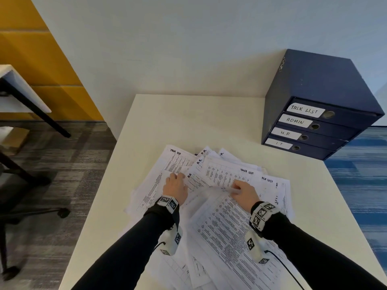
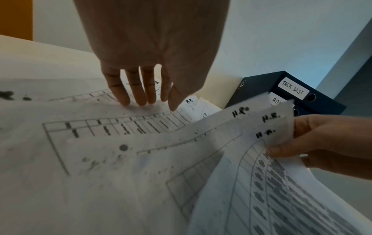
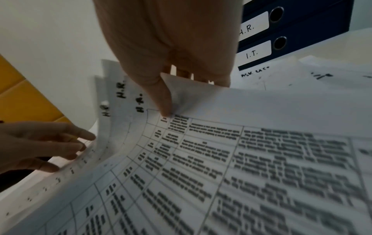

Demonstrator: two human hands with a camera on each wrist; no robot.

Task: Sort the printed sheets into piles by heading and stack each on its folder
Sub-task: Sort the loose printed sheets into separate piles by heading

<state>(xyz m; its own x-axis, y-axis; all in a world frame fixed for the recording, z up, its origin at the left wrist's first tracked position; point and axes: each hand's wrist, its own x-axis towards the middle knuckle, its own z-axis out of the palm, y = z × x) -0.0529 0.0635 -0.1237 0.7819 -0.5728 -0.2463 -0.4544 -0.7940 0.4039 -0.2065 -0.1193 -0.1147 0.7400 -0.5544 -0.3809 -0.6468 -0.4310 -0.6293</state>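
The right hand (image 1: 244, 192) pinches the corner of a small fan of sheets headed H.R. (image 2: 267, 125), thumb on top and fingers beneath, lifting them so they curl. The left hand (image 1: 177, 188) lies nearly flat, fingers (image 2: 136, 93) straight and spread, pressing down on the loose heap of printed sheets (image 1: 219, 206) to steady it. That heap covers the near half of the white bench (image 1: 146, 122), headings mixed: some read TASK LIST, others H.R. At the far right corner four dark blue folders (image 1: 318, 126) lie stacked, spines labelled TASK LIST, ADMIN, H.R. and I.T. Nothing is sorted onto them yet. The paper looks thin, light and floppy, likely to slide; a corner pinch suits it, with a flat palm holding the rest.
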